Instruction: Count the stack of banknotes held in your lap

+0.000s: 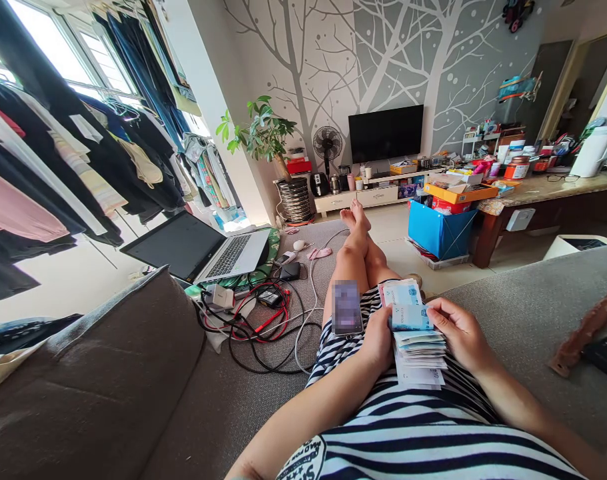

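A thick stack of blue-and-white paper notes that look like banknotes (pixel 410 317) rests over my lap. Its lower notes bend down and fan out toward my belly. My left hand (pixel 379 335) is closed on the stack's left side, thumb on top. With thumb and fingers my right hand (pixel 460 330) pinches the right edge of an upper blue note. A phone (pixel 347 310) with a blurred screen lies on my striped clothing, just left of my left hand.
Left on the grey sofa (pixel 243 373) lie an open laptop (pixel 233 253), tangled cables (pixel 268 333) and a small black box (pixel 290 271). A brown strap-like thing (pixel 588 327) lies at far right. Beyond stand a blue bin (pixel 440 230) and a cluttered table (pixel 538 190).
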Action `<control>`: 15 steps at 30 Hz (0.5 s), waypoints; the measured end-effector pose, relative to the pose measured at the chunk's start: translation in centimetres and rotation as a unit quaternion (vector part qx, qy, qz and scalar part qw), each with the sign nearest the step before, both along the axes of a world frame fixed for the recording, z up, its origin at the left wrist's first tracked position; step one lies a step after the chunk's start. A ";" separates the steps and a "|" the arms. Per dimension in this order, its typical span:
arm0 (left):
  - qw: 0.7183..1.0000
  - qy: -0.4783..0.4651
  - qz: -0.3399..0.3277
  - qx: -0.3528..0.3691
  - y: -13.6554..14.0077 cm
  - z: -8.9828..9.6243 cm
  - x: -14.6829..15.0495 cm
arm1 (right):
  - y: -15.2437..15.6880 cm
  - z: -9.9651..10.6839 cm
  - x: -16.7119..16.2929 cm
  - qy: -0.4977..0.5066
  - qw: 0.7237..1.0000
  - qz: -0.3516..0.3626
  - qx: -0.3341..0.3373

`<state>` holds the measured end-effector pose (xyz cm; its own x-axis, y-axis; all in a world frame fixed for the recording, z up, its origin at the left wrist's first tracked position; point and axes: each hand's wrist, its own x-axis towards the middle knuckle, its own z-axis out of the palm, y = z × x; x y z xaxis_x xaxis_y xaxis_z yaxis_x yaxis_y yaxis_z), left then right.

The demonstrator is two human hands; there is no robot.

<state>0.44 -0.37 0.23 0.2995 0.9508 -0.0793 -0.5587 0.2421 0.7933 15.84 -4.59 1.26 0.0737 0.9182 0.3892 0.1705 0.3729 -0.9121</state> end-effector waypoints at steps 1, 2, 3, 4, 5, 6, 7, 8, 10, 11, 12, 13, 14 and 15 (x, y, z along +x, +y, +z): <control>1.000 -0.001 -0.004 0.000 -0.1 0.1 0.0 | 0.0 0.0 0.0 0.001 1.000 -0.001 0.000; 1.000 -0.002 -0.007 0.001 -0.1 0.2 0.0 | 0.0 0.0 -0.1 0.002 1.000 -0.002 0.000; 1.000 -0.003 -0.008 0.002 -0.2 0.3 0.0 | 0.0 0.0 -0.1 0.002 1.000 -0.002 -0.001; 1.000 -0.002 -0.007 0.002 -0.2 0.3 0.0 | 0.0 0.0 -0.1 0.002 1.000 -0.003 -0.002; 1.000 -0.002 -0.005 0.002 -0.2 0.3 0.0 | 0.0 0.0 -0.1 0.001 1.000 -0.003 -0.002; 1.000 -0.004 -0.004 -0.001 -0.2 0.3 0.0 | 0.0 0.0 -0.1 0.000 1.000 -0.003 -0.002; 1.000 -0.005 -0.003 -0.005 -0.2 0.2 0.0 | 0.0 0.0 -0.1 -0.002 1.000 -0.003 -0.001; 1.000 -0.007 -0.003 -0.009 -0.2 0.2 0.0 | 0.0 0.0 -0.1 -0.004 1.000 -0.003 0.000; 1.000 -0.011 -0.005 -0.015 -0.2 0.1 0.0 | 0.0 0.0 0.0 -0.008 1.000 0.001 0.003; 1.000 -0.013 -0.008 -0.016 -0.2 0.1 0.0 | 0.0 0.0 0.0 -0.011 1.000 0.003 0.003; 1.000 -0.015 -0.011 -0.015 -0.2 0.1 0.0 | 0.0 0.0 0.1 -0.014 1.000 0.006 0.002; 1.000 -0.016 -0.013 -0.014 -0.2 0.1 0.0 | 0.0 -0.1 0.1 -0.017 1.000 0.007 0.002; 1.000 -0.016 -0.015 -0.014 -0.3 0.2 0.0 | 0.0 -0.1 0.1 -0.022 1.000 0.007 0.002; 1.000 -0.016 -0.015 -0.013 -0.3 0.2 0.0 | 0.0 -0.1 0.2 -0.025 1.000 0.006 0.002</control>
<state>0.43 -0.68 0.46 0.3312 0.9388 -0.0945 -0.5760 0.2806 0.7678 16.01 -4.63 1.17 0.0423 0.9172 0.3963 0.2105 0.3795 -0.9009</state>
